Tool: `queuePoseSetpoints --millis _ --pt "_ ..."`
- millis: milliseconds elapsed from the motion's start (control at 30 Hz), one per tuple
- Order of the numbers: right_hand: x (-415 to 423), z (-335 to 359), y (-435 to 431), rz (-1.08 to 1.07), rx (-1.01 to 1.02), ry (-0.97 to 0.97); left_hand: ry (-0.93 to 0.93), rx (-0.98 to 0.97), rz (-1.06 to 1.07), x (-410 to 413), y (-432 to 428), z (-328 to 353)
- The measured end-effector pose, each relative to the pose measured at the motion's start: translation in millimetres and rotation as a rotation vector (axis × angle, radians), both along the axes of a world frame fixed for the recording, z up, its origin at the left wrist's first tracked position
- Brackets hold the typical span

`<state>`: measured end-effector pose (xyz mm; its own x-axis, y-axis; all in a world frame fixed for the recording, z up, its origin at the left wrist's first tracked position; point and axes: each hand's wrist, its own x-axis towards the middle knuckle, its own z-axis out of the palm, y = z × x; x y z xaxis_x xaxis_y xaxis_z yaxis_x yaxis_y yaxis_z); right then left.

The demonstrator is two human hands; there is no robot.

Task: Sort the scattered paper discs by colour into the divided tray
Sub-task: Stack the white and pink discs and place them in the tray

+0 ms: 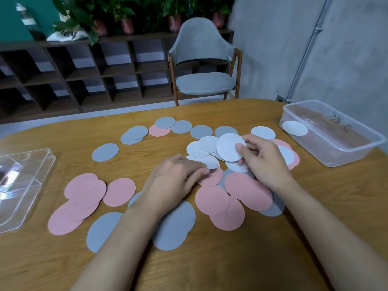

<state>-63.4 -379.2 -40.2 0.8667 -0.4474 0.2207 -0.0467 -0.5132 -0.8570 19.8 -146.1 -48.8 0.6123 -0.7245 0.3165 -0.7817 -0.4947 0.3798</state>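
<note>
The right grip point(264, 162) pinches a white disc point(230, 147) tilted up, probably to gather whites; the left grip point(176, 177) lies flat, apparently steadying the scattered discs point(212, 200) on the counter point(63, 139); the divided tray point(23, 185) sits well apart, left.

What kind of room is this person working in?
Likely a casual office or studio room, not a workshop: a wooden table, a grey armchair, and dark cubby shelves topped with potted plants.

discs point(119, 192) cover the table point(220, 265), divided tray point(31, 177) to their left, tub point(344, 156) holding one disc point(294, 128) to their right
</note>
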Motion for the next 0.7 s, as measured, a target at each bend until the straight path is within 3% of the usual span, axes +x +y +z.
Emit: queuePoseSetpoints --millis 167,333,567,700 --pt "-1.4 4.0 11.7 0.097 -0.020 0.004 -0.127 -0.250 0.037 -5.0 -3.3 5.1" --pt "-4.4 6.9 20.6 0.206 -0.047 0.036 0.154 -0.511 0.149 -11.6 -9.6 12.2" --pt "-1.7 0.8 24.9 0.302 0.113 0.060 0.313 -0.577 0.272 -10.1 -14.4 6.4" --pt "-1.9 0.3 27.3 0.262 -0.004 0.034 0.273 -0.547 0.257 -13.0 -18.3 5.8"
